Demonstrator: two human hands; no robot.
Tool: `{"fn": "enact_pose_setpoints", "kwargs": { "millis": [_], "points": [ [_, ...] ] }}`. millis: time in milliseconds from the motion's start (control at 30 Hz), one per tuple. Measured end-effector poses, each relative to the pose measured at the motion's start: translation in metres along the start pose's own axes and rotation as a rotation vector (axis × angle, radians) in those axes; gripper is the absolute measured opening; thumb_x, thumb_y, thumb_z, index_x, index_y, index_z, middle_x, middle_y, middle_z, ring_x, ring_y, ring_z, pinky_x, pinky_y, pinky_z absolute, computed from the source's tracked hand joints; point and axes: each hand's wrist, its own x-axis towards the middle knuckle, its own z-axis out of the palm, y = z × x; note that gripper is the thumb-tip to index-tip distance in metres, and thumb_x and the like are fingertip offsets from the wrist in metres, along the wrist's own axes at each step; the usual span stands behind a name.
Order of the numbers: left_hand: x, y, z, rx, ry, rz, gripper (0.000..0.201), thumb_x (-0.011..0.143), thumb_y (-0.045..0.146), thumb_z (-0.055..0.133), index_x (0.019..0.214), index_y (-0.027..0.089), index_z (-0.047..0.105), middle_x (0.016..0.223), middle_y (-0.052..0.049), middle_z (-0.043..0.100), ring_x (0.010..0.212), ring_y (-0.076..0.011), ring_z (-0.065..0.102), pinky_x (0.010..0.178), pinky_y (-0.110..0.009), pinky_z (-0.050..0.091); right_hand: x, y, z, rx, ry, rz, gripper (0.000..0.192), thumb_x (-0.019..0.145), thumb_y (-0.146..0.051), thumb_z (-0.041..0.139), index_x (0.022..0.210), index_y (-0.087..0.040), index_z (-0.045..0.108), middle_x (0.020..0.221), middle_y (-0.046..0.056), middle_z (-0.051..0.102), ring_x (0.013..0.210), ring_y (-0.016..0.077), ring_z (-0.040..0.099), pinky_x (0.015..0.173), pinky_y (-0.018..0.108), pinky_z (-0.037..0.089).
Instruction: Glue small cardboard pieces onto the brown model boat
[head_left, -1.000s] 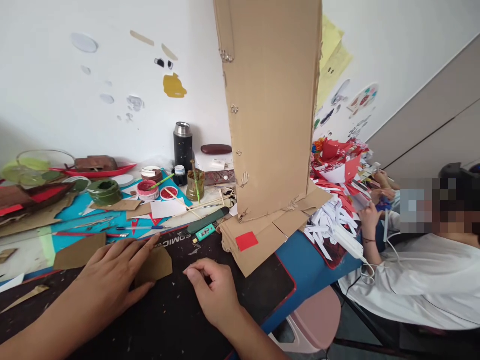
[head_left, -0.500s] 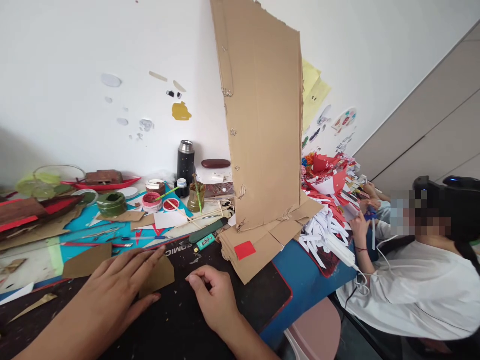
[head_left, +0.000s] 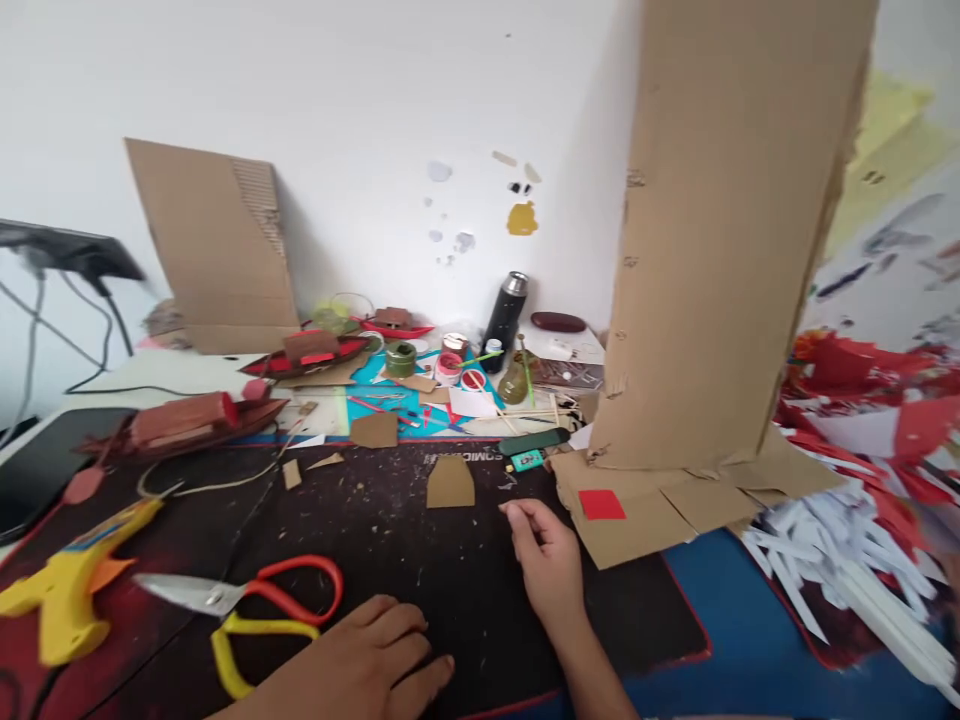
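The left hand (head_left: 364, 665) has come off the small cut piece of brown cardboard (head_left: 451, 484), which now lies uncovered on the black desk mat (head_left: 420, 590), ahead of and between both hands. Palm down and half open, fingers loosely bent, that hand shows nothing in its hold and rests just beside the red-and-yellow-handled scissors (head_left: 217, 598); contact is unclear. The right hand (head_left: 547, 565) remains curled, thumb meeting forefinger; whether it pinches anything tiny cannot be told. The cardboard appears free for handling, with the cutting tool seemingly within reach.
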Motion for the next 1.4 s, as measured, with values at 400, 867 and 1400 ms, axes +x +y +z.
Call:
{"fn": "enact_pose_setpoints", "kwargs": {
  "millis": [400,867,1400],
  "points": [
    [-0.015,-0.02,-0.002,-0.001,0.217,-0.134,0.085,0.097,0.028,0.08,0.177,0.039,0.051,0.162,-0.01,0.074,0.149,-0.0353,0.07,0.131,-0.054,0.054,0.001,-0.013,0.004,-0.121,-0.12,-0.038,0.053,0.109,-0.069,0.065,0.095,-0.024,0.09,0.072,0.005,0.078,0.06,0.0224,0.067,0.055,0.03,0.051],
    [0.092,-0.091,-0.058,0.384,0.346,-0.218,0.087,0.102,0.041,0.073,0.18,0.018,0.043,0.178,-0.022,0.058,0.166,-0.0396,0.053,0.134,-0.054,0.041,-0.015,-0.017,0.018,-0.074,-0.13,-0.019,0.034,0.11,-0.044,0.067,0.101,-0.021,0.09,0.083,0.005,0.086,0.074,0.0214,0.076,0.069,0.028,0.055],
    [0.1,-0.116,-0.055,0.477,0.376,-0.226,0.075,0.099,0.037,0.061,0.172,0.017,0.059,0.161,-0.022,0.074,0.144,-0.0462,0.071,0.115,-0.06,0.058,-0.018,-0.019,0.022,-0.027,-0.102,-0.001,0.019,0.107,-0.032,0.077,0.099,-0.023,0.092,0.079,0.001,0.083,0.069,0.0185,0.073,0.067,0.027,0.047]
  ]
}}
